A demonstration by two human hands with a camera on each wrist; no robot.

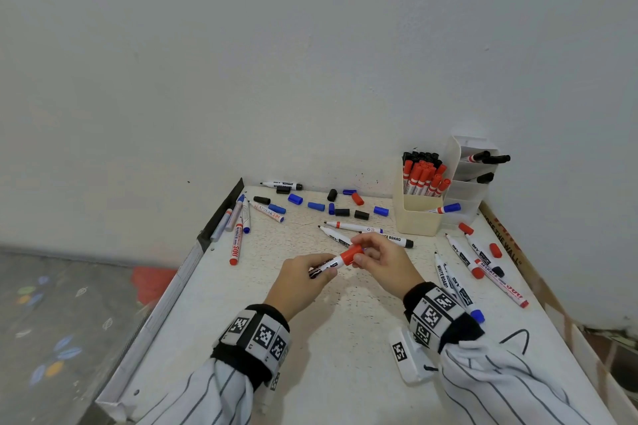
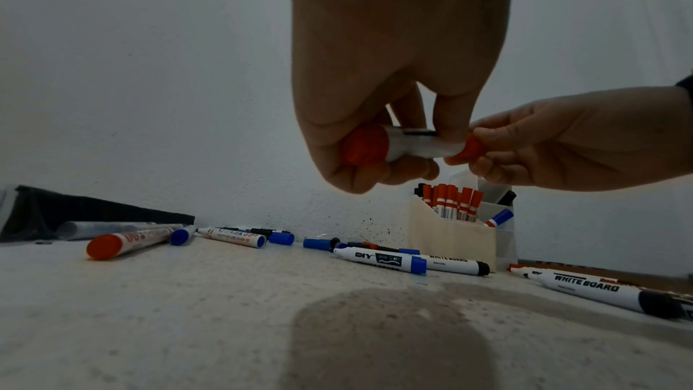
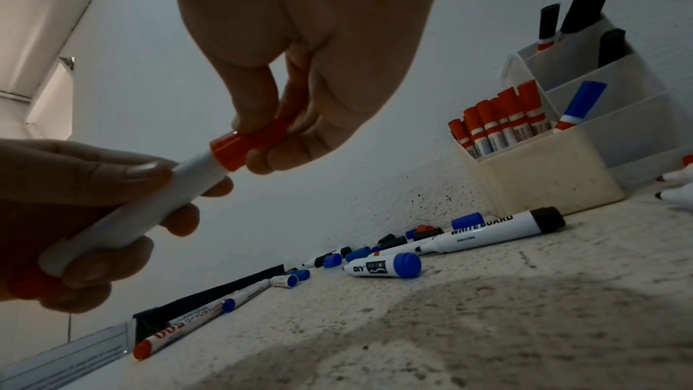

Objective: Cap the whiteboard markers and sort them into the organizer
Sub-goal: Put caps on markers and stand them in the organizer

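Left hand [image 1: 299,283] grips the rigid, light red whiteboard marker [image 1: 328,266] mid-barrel; right hand [image 1: 386,260] pinches its red cap [image 1: 351,255], probably seated.

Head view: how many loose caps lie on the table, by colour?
Blue caps: 6
Black caps: 5
Red caps: 3
Total: 14, leaving out the held cap that the right hand pinches on the marker.

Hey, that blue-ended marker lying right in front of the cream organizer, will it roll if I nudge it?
Probably: the blue-ended marker is a smooth round barrel lying flat on the table. It looks stiff and likely light, so easy to pinch. Its tip is uncapped and may smear.
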